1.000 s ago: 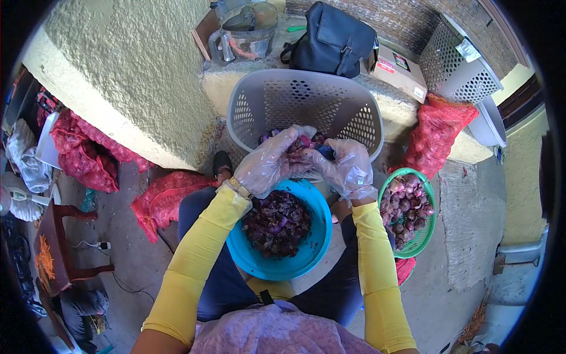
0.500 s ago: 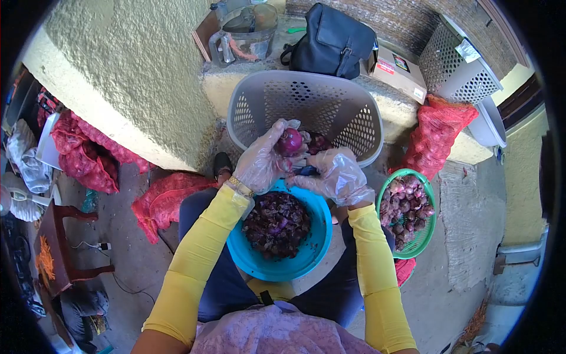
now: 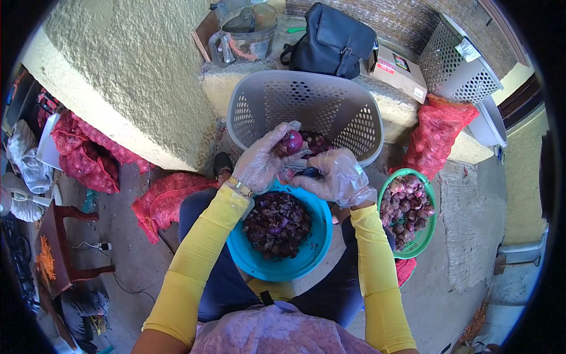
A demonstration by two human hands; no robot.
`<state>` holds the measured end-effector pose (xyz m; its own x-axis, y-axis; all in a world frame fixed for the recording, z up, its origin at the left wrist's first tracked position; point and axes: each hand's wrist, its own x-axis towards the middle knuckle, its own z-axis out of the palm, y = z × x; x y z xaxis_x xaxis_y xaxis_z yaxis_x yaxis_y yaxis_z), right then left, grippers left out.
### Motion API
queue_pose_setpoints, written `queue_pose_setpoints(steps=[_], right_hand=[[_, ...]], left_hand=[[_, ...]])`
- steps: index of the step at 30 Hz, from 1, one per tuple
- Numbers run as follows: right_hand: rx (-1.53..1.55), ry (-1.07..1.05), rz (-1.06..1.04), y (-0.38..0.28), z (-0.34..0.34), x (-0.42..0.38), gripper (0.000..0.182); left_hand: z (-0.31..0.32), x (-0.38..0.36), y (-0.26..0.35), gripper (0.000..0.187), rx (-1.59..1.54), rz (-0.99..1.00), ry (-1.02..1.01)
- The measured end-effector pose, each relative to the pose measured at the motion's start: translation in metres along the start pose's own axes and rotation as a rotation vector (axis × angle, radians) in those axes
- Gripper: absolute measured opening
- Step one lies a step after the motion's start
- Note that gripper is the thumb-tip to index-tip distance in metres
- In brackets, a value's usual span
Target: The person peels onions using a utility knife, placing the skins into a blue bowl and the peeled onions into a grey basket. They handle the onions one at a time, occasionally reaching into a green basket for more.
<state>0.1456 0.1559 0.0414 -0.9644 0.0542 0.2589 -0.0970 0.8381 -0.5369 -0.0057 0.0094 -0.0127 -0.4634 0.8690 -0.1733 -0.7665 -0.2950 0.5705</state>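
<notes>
Clock bearings are taken from the blue basin (image 3: 319, 239), with 12 at the top of the view. The basin sits between the person's legs, which hem its rim at 9 and 3. At 12 its far edge lies near the grey laundry basket (image 3: 349, 112), and both hands work above that narrow junction. Behind the laundry basket, a raised step (image 3: 219, 93) limits reach; a black bag (image 3: 335, 44) and a carton (image 3: 402, 72) stand on it. Concrete floor (image 3: 147, 259) extends toward 8, and again at 3 beyond the green basket (image 3: 422, 239). A red mesh sack (image 3: 168, 203) borders the left leg between 9 and 10; another filled sack (image 3: 439, 133) leans at 2.

The left hand (image 3: 262, 156) is closed around a red onion (image 3: 292, 142), held up at 12, over the near part of the laundry basket. The right hand (image 3: 339, 174) is just beside it, fingers curled on a small dark object (image 3: 310, 171), mostly hidden; its kind cannot be determined.

Contents: the basin holds a heap of dark purple skins (image 3: 277, 224). Onions (image 3: 317, 143) lie low in the laundry basket, partly masked by the hands. The green basket, between 2 and 3, holds unpeeled-looking onions grouped toward its far side.
</notes>
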Motion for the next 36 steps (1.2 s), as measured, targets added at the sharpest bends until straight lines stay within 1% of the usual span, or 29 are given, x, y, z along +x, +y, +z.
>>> queue_pose_setpoints(steps=[2, 6, 8, 9, 11, 12, 14, 18, 20, 22, 30, 32, 34, 36], right_hand=[[-0.123, -0.013, -0.019, -0.007, -0.004, 0.0, 0.057], [-0.157, -0.047, -0.03, -0.003, -0.003, 0.001, 0.054], [-0.025, 0.076, 0.009, -0.002, 0.001, 0.0, 0.056], [-0.026, 0.075, 0.009, -0.002, 0.002, -0.001, 0.056], [-0.029, 0.245, 0.117, 0.0, 0.007, -0.001, 0.055], [-0.028, 0.245, 0.118, 0.003, 0.01, -0.001, 0.055], [-0.127, 0.24, 0.179, 0.011, 0.012, 0.0, 0.059], [-0.072, 0.272, 0.168, 0.011, 0.013, 0.002, 0.059], [-0.083, 0.232, 0.191, 0.009, 0.012, 0.002, 0.059], [-0.097, 0.23, 0.204, 0.011, 0.014, 0.003, 0.06], [-0.075, 0.212, 0.236, 0.013, 0.015, 0.003, 0.057], [-0.019, 0.198, 0.263, 0.006, 0.012, 0.003, 0.056], [-0.023, 0.19, 0.259, 0.007, 0.012, 0.003, 0.055], [-0.027, 0.183, 0.256, 0.006, 0.012, 0.003, 0.055]], left_hand=[[-0.001, 0.001, -0.001, 0.036, -0.045, 0.002, 0.004], [-0.001, 0.003, 0.0, 0.034, -0.082, -0.029, -0.037], [0.002, 0.002, 0.001, 0.034, -0.104, -0.045, -0.063], [0.004, -0.001, 0.001, 0.033, -0.114, -0.071, -0.069], [0.004, -0.002, 0.001, 0.032, -0.124, -0.098, -0.073], [0.002, -0.001, 0.0, 0.034, -0.089, -0.084, -0.095], [0.0, 0.0, -0.002, 0.035, -0.054, -0.07, -0.119], [0.004, -0.002, -0.004, 0.043, -0.067, -0.065, -0.115], [0.003, -0.002, -0.005, 0.046, -0.05, -0.059, -0.11], [0.001, 0.002, -0.006, 0.048, -0.064, -0.07, -0.182], [-0.001, 0.004, -0.008, 0.047, -0.035, -0.065, -0.185], [-0.005, 0.006, -0.009, 0.047, -0.033, -0.065, -0.19], [-0.006, 0.006, -0.007, 0.047, -0.1, -0.076, -0.269], [-0.001, 0.005, -0.008, 0.046, -0.082, -0.073, -0.234]])
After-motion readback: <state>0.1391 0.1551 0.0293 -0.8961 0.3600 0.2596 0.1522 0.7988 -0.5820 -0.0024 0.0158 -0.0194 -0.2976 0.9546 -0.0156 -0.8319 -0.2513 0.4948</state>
